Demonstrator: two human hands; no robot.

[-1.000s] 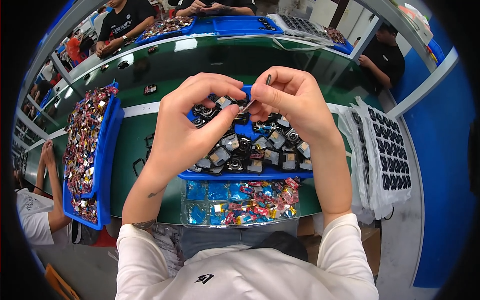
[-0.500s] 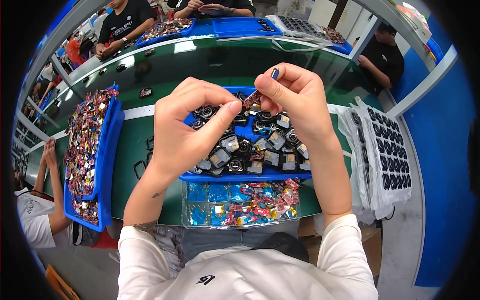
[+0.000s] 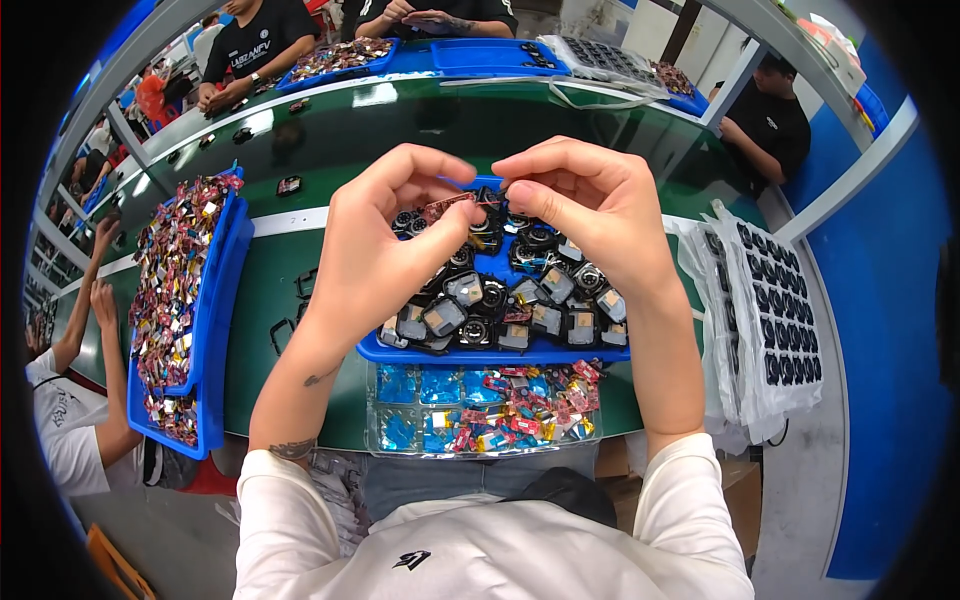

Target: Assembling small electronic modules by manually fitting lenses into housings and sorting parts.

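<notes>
Holding a red board (image 3: pixel 443 206) in the left hand (image 3: pixel 375 240) – pinching with thumb and curled fingers, arching the forefinger up and leaving a gap between its tip and the thumb's. Bringing the right hand (image 3: pixel 605 220) in close opposite, nearly closing thumb and forefinger at the tips and curling the other fingers behind. Perhaps gripping something tiny and dark there – too small to tell. Holding both hands near each other at about the same height, without touching. Holding the board above a blue tray (image 3: pixel 480 355), hiding part of it behind the hands and wrists. Leaning over black cases (image 3: pixel 474 330) heaped in that tray, some lying grey side up. Wearing white sleeves (image 3: pixel 290 510) and sitting close to a green bench (image 3: pixel 255 350). Having a clear tray (image 3: pixel 480 455) between body and blue tray, holding more red boards and blue film (image 3: pixel 440 385). Having a blue bin (image 3: pixel 218 300) well to the left, piled with small parts (image 3: pixel 185 285), and white trays (image 3: pixel 735 385) of black parts to the right. Facing co-workers across the bench, and sitting near another on the left.
</notes>
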